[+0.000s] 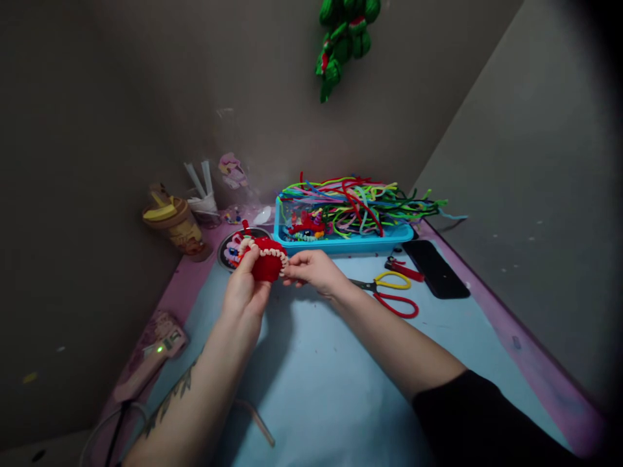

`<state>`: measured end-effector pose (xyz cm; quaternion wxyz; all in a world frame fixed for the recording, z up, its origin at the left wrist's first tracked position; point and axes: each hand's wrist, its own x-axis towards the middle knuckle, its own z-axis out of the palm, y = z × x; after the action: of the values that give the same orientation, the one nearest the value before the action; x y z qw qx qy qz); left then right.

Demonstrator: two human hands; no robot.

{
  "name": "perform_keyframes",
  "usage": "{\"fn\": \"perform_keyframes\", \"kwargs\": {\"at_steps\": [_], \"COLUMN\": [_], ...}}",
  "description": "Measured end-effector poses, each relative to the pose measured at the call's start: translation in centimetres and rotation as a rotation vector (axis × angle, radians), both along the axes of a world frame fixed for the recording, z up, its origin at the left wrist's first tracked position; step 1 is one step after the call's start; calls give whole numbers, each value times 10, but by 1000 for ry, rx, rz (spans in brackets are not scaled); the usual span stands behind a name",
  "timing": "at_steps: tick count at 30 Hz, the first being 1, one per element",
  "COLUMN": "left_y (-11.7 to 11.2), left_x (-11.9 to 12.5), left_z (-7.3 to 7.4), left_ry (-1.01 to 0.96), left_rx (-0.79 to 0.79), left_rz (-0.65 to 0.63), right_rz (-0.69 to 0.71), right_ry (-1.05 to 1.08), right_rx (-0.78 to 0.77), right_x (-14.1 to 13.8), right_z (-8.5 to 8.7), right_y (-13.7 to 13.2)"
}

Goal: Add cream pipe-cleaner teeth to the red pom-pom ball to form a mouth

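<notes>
A red piece with a cream, scalloped trim is held up over the blue sheet. Around its left side my left hand is closed, with the thumb on the trim. At the piece's right edge, the fingers of my right hand pinch the end of the cream trim. Behind the left hand lies a round dark dish with pink, blue and orange bits by it, partly covered by the hand. Scissors with one yellow and one red handle rest just right of my right hand.
At the back stands a blue tray heaped with colourful pipe cleaners. A phone and a red lighter lie at the right. A pink glue gun, a lidded cup and a bent beige strip are also there.
</notes>
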<state>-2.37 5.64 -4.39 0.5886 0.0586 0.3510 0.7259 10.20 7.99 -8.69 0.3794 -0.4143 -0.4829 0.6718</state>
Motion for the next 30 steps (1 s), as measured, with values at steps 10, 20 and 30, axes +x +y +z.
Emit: {"fn": "perform_keyframes", "kwargs": {"at_steps": [10,20,30], "left_y": [-3,-7,-10], "left_x": [8,13,20], "left_z": [-6,-14,-19], "left_ry": [56,172,211], "left_rx": [47,89,127], "left_rz": [100,208,231], "right_rz": [-48,-41,-13], "right_ry": [53,81,133], "right_rx": [-4,2,-116], "right_x": [-8,-12,-19], "right_z": [-5,-14,-12], "right_y": [-7,-7,-13]}}
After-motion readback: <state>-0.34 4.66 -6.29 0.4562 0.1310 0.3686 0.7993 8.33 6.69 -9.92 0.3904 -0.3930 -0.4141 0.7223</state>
